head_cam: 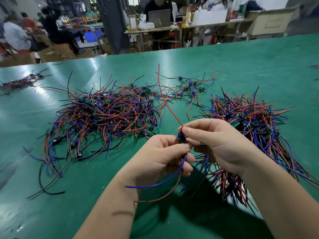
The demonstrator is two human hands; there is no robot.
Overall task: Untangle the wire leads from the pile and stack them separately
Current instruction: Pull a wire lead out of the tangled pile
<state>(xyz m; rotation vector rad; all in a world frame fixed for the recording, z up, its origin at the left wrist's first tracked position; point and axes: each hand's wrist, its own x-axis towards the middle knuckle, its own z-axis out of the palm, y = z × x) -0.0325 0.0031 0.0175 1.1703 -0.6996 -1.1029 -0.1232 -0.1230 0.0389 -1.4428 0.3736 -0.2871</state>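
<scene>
Nearest the camera, the left hand [165,156] and right hand [215,144] together pinch one wire lead [181,138] by its small blue-black component, raised above the green table [77,209]. The lead's long axis runs near-to-far. Its red wire [170,109] points up and away, and its blue wire [155,184] droops down-left. The tangled pile [107,114] lies beyond at left. A second heap [250,121] lies on the right, partly under the right hand.

A grey laptop [159,17] and blue crate [92,35] stand beyond the green table [241,62]
</scene>
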